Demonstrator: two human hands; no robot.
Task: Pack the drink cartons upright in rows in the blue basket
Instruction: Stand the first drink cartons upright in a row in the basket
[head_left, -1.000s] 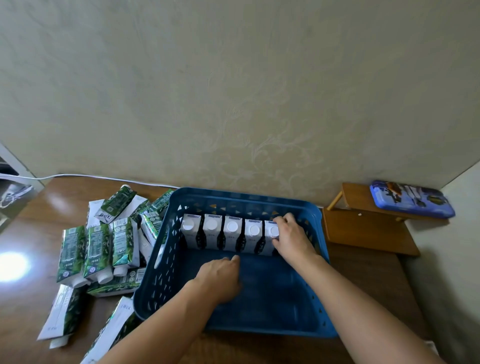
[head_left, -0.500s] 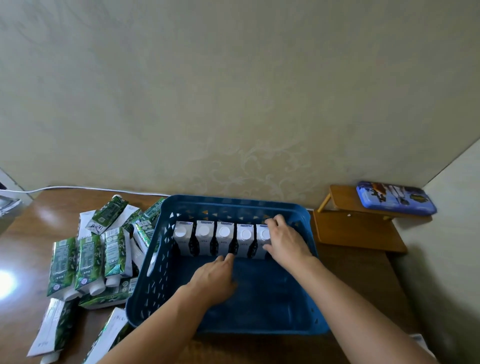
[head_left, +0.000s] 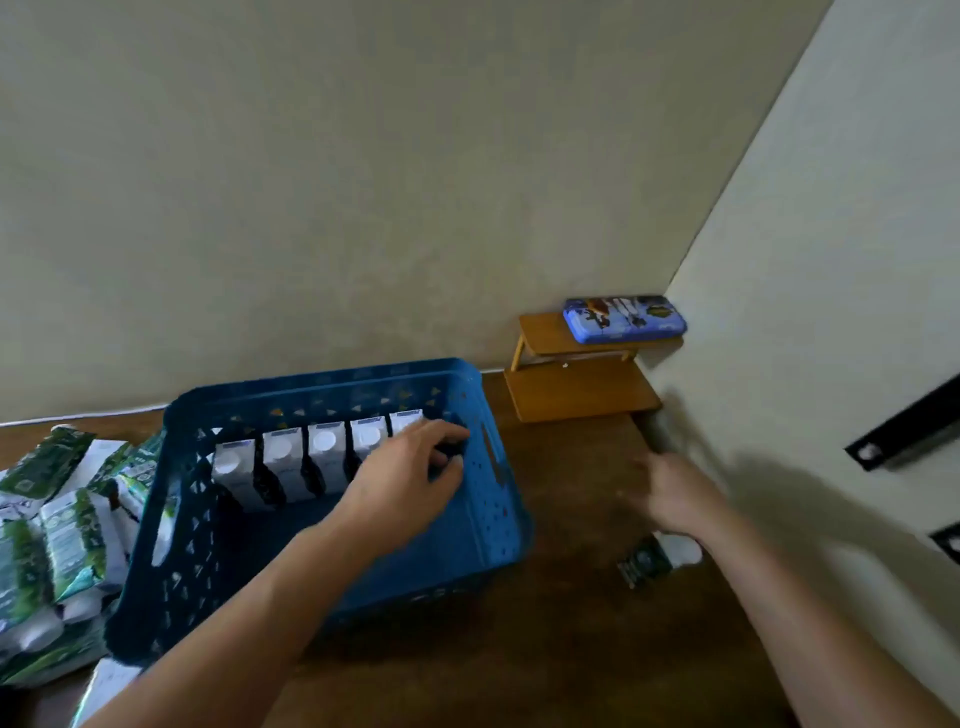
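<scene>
The blue basket (head_left: 496, 525) stands on the brown table. Along its far wall several white-topped drink cartons (head_left: 283, 460) stand upright in one row. My left hand (head_left: 405, 480) reaches into the basket, its fingers and thumb curled round the rightmost carton (head_left: 405, 419) of that row. My right hand (head_left: 672, 499) is blurred, outside the basket to its right, low over the table, holding nothing. Under its wrist one green carton (head_left: 647, 562) lies on the table. A loose pile of green and white cartons (head_left: 67, 525) lies left of the basket.
A small wooden shelf (head_left: 571, 397) stands in the corner behind the right hand, with a blue pencil case (head_left: 623, 318) on top. The side wall (head_left: 831, 312) with black fittings (head_left: 904, 434) runs close on the right. A white cable (head_left: 78, 415) follows the back wall.
My right hand left the row's end and swung out of the basket to the right. My left hand moved from the basket floor onto the rightmost carton. The view turned right.
</scene>
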